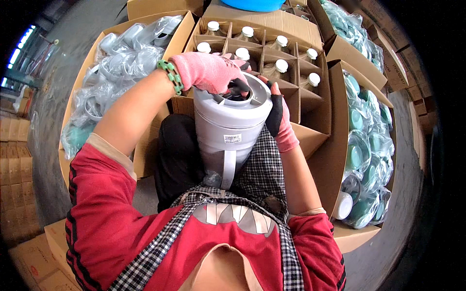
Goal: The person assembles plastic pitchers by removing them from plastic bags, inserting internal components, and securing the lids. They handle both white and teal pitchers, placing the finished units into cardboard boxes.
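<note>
A pale grey plastic thermos casing [223,138], with a strap-like handle and a small white label, stands between my knees and leans against my lap. My left hand [211,72], in a pink glove with dark fingertips, comes over its top. The left fingers are curled together down in the round opening; what they grip there is hidden. My right hand [280,114], gloved in pink and black, wraps the casing's upper right side and steadies it.
Ahead stands a divided carton [291,99] of several bottles with white caps [281,66]. An open box [99,41] of bagged grey parts is at left. Another box [340,145] at right holds bagged green parts and a white lid [343,205]. A blue tub [252,4] sits at the far edge.
</note>
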`<state>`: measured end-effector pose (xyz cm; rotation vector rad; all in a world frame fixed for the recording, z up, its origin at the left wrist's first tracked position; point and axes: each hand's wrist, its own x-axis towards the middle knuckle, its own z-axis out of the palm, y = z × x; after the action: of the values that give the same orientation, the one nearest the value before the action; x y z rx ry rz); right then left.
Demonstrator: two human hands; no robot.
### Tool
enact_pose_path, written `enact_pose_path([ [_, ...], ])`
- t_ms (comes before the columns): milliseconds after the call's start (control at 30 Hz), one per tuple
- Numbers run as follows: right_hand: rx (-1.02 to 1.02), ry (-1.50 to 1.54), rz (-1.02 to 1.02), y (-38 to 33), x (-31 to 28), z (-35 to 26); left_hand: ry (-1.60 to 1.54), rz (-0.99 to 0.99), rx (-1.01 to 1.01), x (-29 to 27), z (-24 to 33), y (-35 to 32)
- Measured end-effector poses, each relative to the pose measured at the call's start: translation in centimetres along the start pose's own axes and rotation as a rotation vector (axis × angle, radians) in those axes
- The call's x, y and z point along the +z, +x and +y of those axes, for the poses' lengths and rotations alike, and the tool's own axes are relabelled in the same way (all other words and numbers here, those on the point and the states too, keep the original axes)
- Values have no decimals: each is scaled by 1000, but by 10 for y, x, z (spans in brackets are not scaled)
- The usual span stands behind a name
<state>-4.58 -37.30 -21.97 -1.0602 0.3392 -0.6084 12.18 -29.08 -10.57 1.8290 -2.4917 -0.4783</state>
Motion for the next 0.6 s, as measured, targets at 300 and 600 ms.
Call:
enact_pose_path([
  [300,-151,-188,81,-8,8,-8,-991,527,-134,33,-45,-22],
  [600,303,261,-239,31,-32,-1,-426,737,-439,72,58,-55],
])
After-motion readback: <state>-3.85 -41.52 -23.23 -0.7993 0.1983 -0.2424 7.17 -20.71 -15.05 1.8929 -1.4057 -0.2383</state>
